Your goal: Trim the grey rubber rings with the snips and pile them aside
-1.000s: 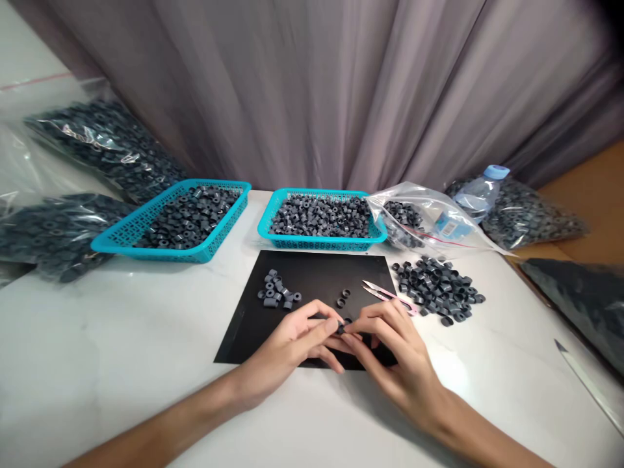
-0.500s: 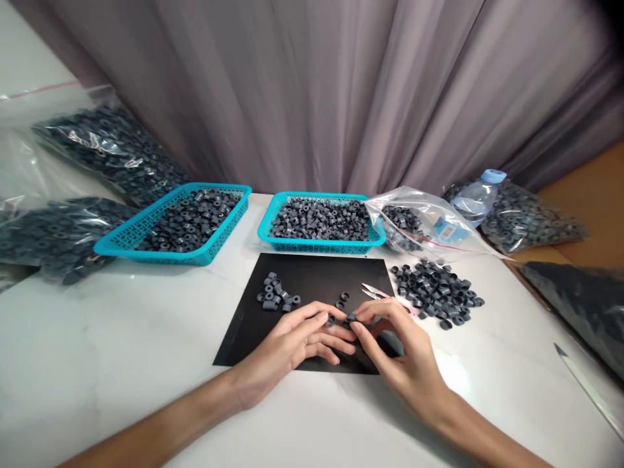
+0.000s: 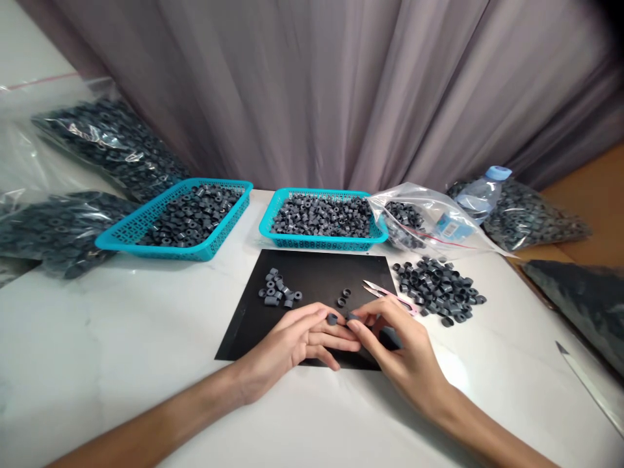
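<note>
Above the near part of a black mat (image 3: 238, 338), my left hand (image 3: 302, 341) pinches a small dark grey plastic cap (image 3: 332, 319) between thumb and forefinger, its other fingers stretched out. My right hand (image 3: 407, 344) closes its thumb and fingertips on a small grey plastic ring (image 3: 351, 316), right beside the left fingertips. Part of that ring is hidden by the fingers. Two loose dark caps (image 3: 344, 298) lie on the mat just beyond the hands. Farther left on it is a small group of grey rings (image 3: 275, 290).
Pink-handled thread snips (image 3: 390, 296) lie at the mat's right edge, near a heap of dark caps (image 3: 439, 289). Two turquoise baskets, the left basket (image 3: 205, 252) and the middle basket (image 3: 322, 244), hold grey pieces. Filled plastic bags (image 3: 112, 143) and a bottle (image 3: 482, 195) stand around.
The cap in my left fingers shows more plainly now and seems turned. My left lower fingers have shifted slightly. Both hands stay close together, and the view has tilted a little.
</note>
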A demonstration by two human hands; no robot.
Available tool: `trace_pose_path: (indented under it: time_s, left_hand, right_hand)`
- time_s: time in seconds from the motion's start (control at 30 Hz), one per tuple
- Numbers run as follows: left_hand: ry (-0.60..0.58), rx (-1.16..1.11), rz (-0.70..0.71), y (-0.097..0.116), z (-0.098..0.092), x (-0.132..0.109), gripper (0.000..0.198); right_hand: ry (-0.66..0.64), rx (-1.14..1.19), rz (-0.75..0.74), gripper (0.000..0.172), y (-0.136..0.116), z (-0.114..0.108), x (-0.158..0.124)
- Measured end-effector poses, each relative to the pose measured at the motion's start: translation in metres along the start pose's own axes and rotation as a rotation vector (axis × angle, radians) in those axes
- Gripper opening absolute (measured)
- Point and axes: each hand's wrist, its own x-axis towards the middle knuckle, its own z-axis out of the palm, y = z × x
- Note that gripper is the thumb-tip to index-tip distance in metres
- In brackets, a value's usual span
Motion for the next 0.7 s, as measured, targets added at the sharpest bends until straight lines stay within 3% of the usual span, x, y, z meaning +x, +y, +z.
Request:
trace_pose_path:
  time_s: [0.37, 0.7]
  left_hand:
    - [-0.050, -0.017, 0.013, -0.0007, -0.0008, -0.0007, 0.025]
    - [-0.080, -0.029, 0.023, 0.0006, -0.0002, -0.0013, 0.023]
  right_hand:
    - [-0.012, -0.001, 0.035, 0.008, -0.0020, -0.0007, -0.0003]
    - [0.095, 0.030, 0.049, 0.008, 0.0007, 0.0006, -0.0018]
